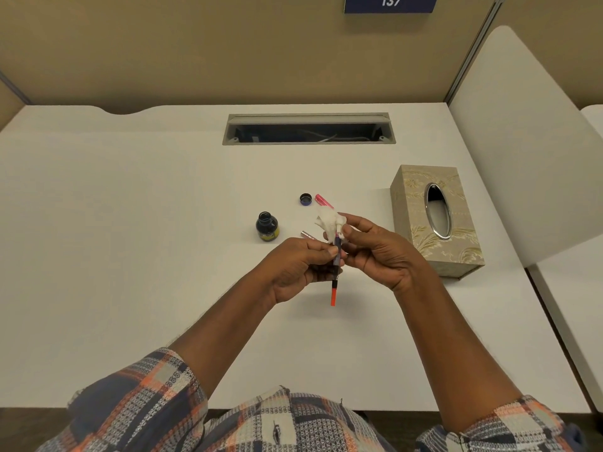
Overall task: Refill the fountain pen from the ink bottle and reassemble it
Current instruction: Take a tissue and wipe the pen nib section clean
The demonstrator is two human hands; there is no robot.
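My left hand [295,270] grips the inner part of the fountain pen [334,282], a dark ink-filled tube with an orange-red end pointing down toward me. My right hand [375,252] pinches a crumpled white tissue [330,223] around the pen's upper end, hiding the nib. The open ink bottle [267,226] stands on the white desk [130,223] just left of my hands. Its dark blue cap [305,199] lies behind, beside a pink pen piece [323,201]. Another pinkish pen piece [307,235] peeks out behind my left fingers.
A patterned beige tissue box [437,220] stands to the right of my hands. A cable slot [308,129] is set in the desk's back. A white divider panel [528,141] rises on the right, and a beige partition wall closes the back.
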